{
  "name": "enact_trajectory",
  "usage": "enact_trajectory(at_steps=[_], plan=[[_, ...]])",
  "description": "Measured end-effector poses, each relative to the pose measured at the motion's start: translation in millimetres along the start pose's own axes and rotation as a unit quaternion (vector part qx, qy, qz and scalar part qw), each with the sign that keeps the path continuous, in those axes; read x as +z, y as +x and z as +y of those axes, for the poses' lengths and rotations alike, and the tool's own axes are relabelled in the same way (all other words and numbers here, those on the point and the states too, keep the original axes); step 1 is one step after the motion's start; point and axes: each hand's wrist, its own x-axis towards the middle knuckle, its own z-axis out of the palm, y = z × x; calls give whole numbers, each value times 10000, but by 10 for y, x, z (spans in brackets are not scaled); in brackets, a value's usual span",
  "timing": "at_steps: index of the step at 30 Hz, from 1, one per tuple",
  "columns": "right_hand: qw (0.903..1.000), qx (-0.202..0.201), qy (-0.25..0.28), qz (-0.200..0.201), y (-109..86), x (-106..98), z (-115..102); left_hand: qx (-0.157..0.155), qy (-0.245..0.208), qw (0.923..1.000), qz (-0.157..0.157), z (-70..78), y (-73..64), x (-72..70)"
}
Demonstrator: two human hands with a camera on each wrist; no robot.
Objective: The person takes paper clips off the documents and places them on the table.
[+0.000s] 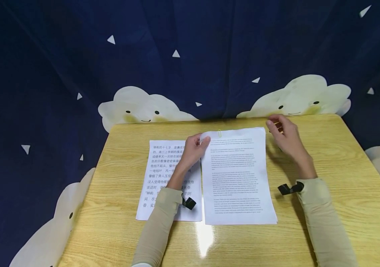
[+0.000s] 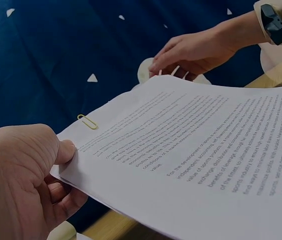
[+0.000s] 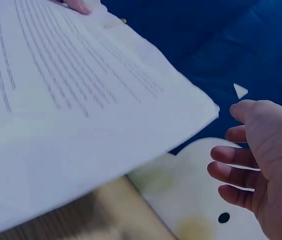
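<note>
A stack of printed sheets [image 1: 236, 178] with small Latin text is raised at its far edge. My left hand [image 1: 195, 150] pinches its top left corner, thumb on top and fingers beneath, as the left wrist view also shows. A yellow paper clip [image 2: 87, 121] sits on the top edge, right of that thumb. My right hand [image 1: 284, 134] is beyond the top right corner, apart from the paper. In the right wrist view its fingers [image 3: 233, 172] are loosely bent with nothing between them. Under my left forearm lies a second stack of sheets [image 1: 163, 178] with larger Chinese characters, partly hidden.
The wooden table [image 1: 110, 222] carries both stacks side by side. A dark blue curtain [image 1: 210, 66] with white triangles and smiling clouds hangs behind the table's far edge. Black wrist devices are worn at both sleeves.
</note>
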Motion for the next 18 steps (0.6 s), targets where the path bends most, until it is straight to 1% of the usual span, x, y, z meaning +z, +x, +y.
enact_trajectory(at_steps=[3,8,12,18], plan=[[9999,-57,-67,-76,0,21,-89,10,13,10000,11,-3,5,2],[9992,-1,-239,-311,-6,33,-197,19,-22,10000,-26,-2,9,12],[9987,-47,-280,-418,-2,35,-227,18,-29,10000,-62,1,10,17],[9978,-259,-374,-492,-3,40,-261,-50,-12,10000,-57,22,0,27]])
